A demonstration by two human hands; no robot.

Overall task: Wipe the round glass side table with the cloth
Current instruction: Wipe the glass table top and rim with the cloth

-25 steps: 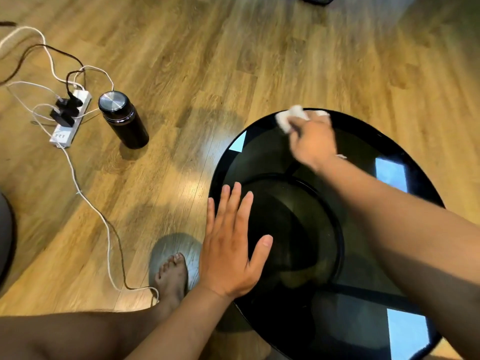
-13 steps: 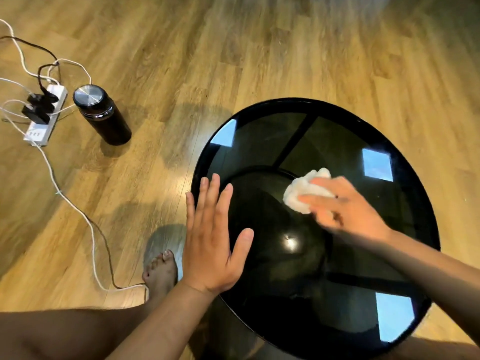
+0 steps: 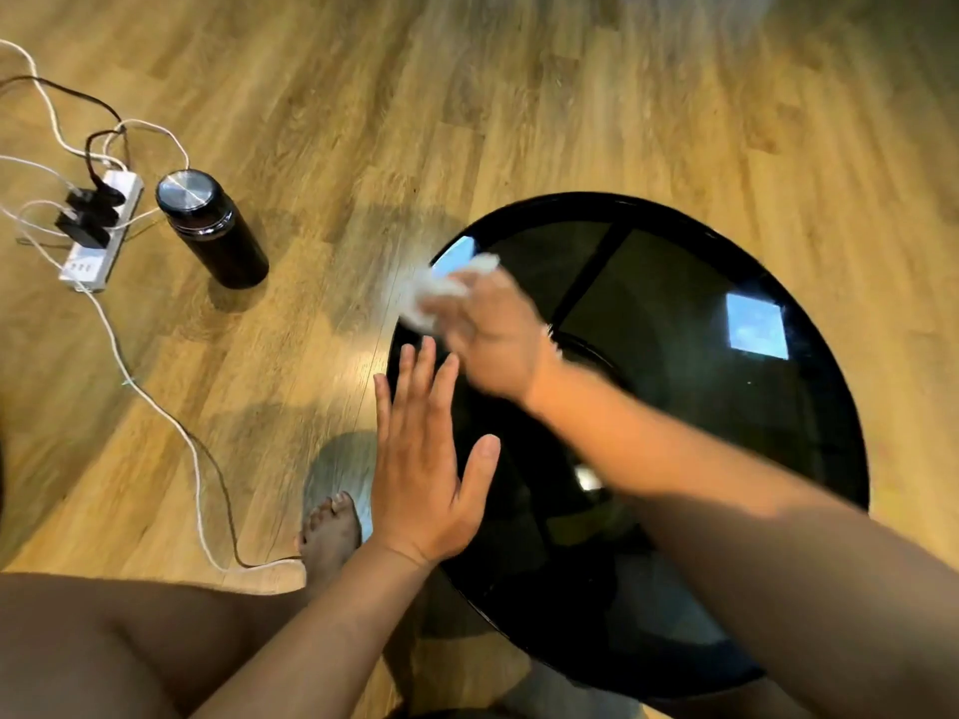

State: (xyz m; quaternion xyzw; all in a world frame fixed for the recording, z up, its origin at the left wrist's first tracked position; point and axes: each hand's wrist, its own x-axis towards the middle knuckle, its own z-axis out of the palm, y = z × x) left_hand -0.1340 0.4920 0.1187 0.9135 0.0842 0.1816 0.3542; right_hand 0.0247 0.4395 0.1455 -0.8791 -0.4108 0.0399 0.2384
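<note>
At the far left a white power strip (image 3: 101, 230) lies on the wooden floor (image 3: 519, 96) with dark plugs in it, and light and dark cables (image 3: 155, 402) trail from it toward the person. Just beside it to the right stands a dark bottle (image 3: 210, 228) with a shiny metal cap, well apart from the bench. Nearer the person, a bare foot (image 3: 329, 531) is planted on the floor close to the bench's left edge.

The left hand (image 3: 423, 469) lies palm down over that near-left edge, its fingers straight and slightly spread, holding nothing; it looks like a steadying hand. Just beyond its fingertips is the cloth (image 3: 441, 290), a white bunched wad at the far-left rim, partly hanging past the glass. The right hand (image 3: 493, 339) covers it from the right, fingers curled over the wad and pressing it down; the hand is blurred, so the exact hold is hard to read.

The round glass bench (image 3: 700, 407) fills the right side, dark and glossy, with bright square reflections and a frame showing through it.

The coming stroke turns on one thing: the cloth sits at the rim's far-left point, so nearly all the glass lies to the right of it and toward the person. A pull straight back would meet the left fingertips — sweeping right across the top is the free way. The wad has no clear long axis.
</note>
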